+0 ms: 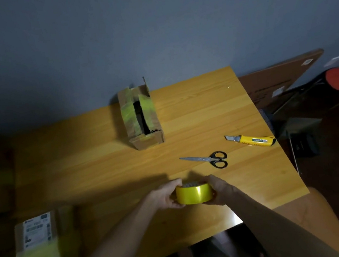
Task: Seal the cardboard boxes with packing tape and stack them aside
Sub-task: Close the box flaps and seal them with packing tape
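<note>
Both grips are clamping the tape roll (194,196), left hand (167,196) and right hand (219,189) curling round its sides just above the worktop (103,159), likely hunting the loose end. Scissors (210,160) and utility knife (253,139) are lying near for cutting. The cardboard box (140,116) is waiting farther back, top seam gaping.

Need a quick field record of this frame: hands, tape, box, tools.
left hand: grips tape roll, left side
right hand: grips its right side
tape roll: yellow, over table
open box: far side, top flaps gapped, yellow tape on them
scissors: closed, flat on table
utility knife: blade out, by right edge
labelled box: lower left, yellow band, blurred
</note>
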